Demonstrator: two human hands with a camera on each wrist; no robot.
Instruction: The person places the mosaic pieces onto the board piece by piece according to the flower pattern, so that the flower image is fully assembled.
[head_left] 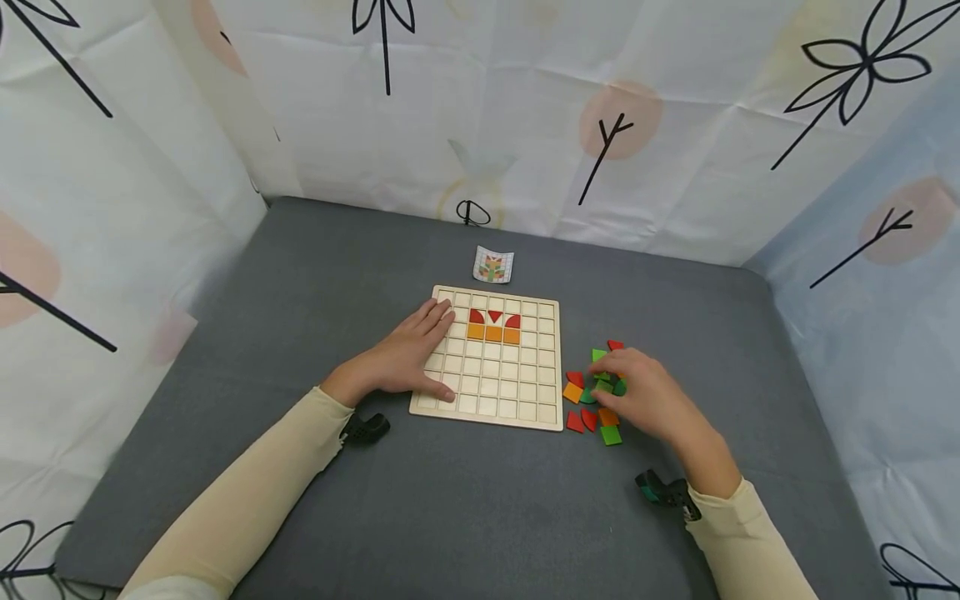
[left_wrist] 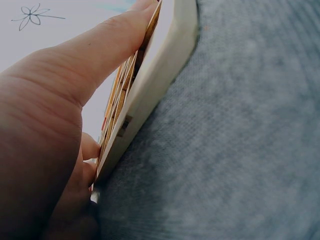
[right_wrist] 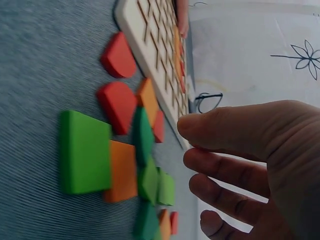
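Note:
My left hand rests on the left side of a pale wooden grid board, its thumb near the front corner and fingers toward the back. In the board's upper cells sit red quarter-round pieces, a red triangle between them, and a row of orange squares below. Over the loose pieces right of the board hovers my right hand, fingers loosely bent. The right wrist view shows nothing between its thumb and fingertips, with a bright green square, an orange piece and red pieces nearby.
A small card with a coloured pattern lies behind the board. Everything stands on a grey cloth-covered table. White printed curtains enclose its back and sides. Dark wrist devices show beneath both wrists.

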